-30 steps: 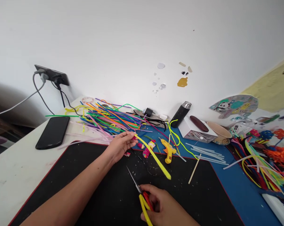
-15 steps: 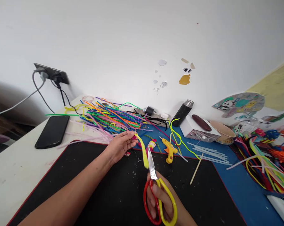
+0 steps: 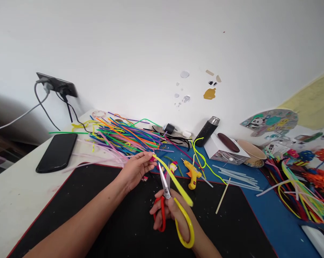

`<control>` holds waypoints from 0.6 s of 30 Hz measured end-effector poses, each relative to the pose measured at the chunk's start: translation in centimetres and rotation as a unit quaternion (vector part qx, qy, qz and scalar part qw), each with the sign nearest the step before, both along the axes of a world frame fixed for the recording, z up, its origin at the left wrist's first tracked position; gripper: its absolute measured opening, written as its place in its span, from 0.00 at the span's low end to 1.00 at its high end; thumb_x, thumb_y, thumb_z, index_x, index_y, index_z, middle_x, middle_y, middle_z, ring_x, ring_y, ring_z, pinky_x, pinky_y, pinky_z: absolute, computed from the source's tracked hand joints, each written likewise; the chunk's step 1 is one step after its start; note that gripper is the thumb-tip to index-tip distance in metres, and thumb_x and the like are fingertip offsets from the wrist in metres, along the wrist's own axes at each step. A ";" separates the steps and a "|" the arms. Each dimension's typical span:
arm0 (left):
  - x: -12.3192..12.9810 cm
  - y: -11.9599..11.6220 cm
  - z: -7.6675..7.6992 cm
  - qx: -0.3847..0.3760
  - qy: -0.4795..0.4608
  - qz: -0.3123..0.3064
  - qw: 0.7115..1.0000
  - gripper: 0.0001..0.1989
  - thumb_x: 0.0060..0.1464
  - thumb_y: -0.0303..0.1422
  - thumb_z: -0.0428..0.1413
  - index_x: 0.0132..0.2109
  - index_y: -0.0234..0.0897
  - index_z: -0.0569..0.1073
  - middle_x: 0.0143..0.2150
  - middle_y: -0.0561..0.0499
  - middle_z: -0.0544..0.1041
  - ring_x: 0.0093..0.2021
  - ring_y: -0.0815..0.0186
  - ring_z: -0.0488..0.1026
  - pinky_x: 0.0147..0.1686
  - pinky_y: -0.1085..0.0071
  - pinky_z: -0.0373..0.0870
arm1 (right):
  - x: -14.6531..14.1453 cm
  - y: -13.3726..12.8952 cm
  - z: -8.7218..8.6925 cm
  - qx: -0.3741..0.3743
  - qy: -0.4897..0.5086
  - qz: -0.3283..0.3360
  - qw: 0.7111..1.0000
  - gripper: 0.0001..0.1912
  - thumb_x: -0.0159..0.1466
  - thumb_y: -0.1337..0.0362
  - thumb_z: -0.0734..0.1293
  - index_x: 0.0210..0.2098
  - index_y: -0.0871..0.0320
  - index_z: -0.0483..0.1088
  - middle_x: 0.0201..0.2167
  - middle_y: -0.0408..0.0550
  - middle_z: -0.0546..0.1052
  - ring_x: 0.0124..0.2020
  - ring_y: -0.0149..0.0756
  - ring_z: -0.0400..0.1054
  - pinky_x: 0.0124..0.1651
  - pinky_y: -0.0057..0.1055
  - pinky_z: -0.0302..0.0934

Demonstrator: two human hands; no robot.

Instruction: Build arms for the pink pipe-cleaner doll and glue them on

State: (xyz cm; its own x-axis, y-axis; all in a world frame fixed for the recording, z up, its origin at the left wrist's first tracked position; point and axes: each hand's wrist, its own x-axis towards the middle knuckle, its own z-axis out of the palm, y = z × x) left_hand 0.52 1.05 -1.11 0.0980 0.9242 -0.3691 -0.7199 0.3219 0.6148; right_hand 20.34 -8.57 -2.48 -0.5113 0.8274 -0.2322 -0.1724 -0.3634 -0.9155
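Between thumb and fingertips my left hand (image 3: pixel 140 166) pinches one end of a yellow pipe cleaner (image 3: pixel 175 181), which slants down to the right over the black mat (image 3: pixel 119 222). My right hand (image 3: pixel 175 215) grips scissors (image 3: pixel 166 191) with one red and one yellow handle. Their blades are spread and point up toward the pipe cleaner, close to its middle; I cannot tell if they touch it. Behind the blades lies a small pink and white piece (image 3: pixel 173 167), partly hidden. A yellow hot glue gun (image 3: pixel 192 173) rests just right of it.
Many coloured pipe cleaners (image 3: pixel 126 134) are heaped at the back left, beside a black phone (image 3: pixel 57 152). To the right are clear glue sticks (image 3: pixel 237 175), a wooden stick (image 3: pixel 223 196), a black flask (image 3: pixel 208 130), a white box (image 3: pixel 226 150) and more pipe cleaners (image 3: pixel 304 193).
The scissors have opened and moved slightly left and up. The pipe cleaner's free end has swung right, now lying across the right side of the blades. My left hand keeps its pinch.
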 end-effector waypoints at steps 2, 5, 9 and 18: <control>0.0 0.0 -0.1 0.003 -0.004 0.011 1.000 0.06 0.58 0.22 0.65 0.33 0.31 0.78 0.28 0.50 0.81 0.26 0.69 0.80 0.28 0.78 0.78 | -0.1 0.1 0.2 0.005 -0.051 -0.035 0.998 0.33 0.68 0.35 0.68 0.51 0.59 0.68 0.36 0.54 0.82 0.24 0.39 0.80 0.27 0.29 0.68; 0.0 0.0 -0.1 0.012 -0.008 0.020 1.000 0.06 0.58 0.23 0.66 0.34 0.31 0.78 0.27 0.49 0.81 0.26 0.69 0.80 0.27 0.79 0.77 | -0.2 0.2 0.3 -0.008 -0.063 -0.054 0.996 0.32 0.68 0.35 0.67 0.50 0.59 0.67 0.32 0.50 0.81 0.23 0.38 0.79 0.25 0.28 0.68; 0.0 0.0 -0.2 0.019 -0.021 0.019 0.999 0.06 0.58 0.23 0.66 0.34 0.32 0.78 0.29 0.48 0.81 0.27 0.68 0.80 0.28 0.78 0.78 | -0.6 0.1 -0.4 -0.027 0.009 -0.039 0.999 0.34 0.68 0.33 0.64 0.49 0.60 0.67 0.29 0.52 0.81 0.18 0.40 0.77 0.20 0.29 0.67; 0.2 -0.2 -0.7 0.039 -0.060 -0.033 0.997 0.07 0.53 0.24 0.69 0.34 0.31 0.78 0.30 0.48 0.82 0.24 0.69 0.78 0.27 0.76 0.77 | -3.7 0.1 -0.4 -0.096 0.129 0.008 0.987 0.36 0.68 0.31 0.62 0.49 0.60 0.68 0.25 0.49 0.81 0.13 0.35 0.72 0.19 0.27 0.66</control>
State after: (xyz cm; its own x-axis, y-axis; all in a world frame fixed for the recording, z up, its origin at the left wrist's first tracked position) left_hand 0.75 0.83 -1.80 0.1997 0.9395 -0.2782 -0.7684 0.3263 0.5505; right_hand 16.67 -8.43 -2.85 -0.5865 0.7722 -0.2444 -0.3838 -0.5306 -0.7557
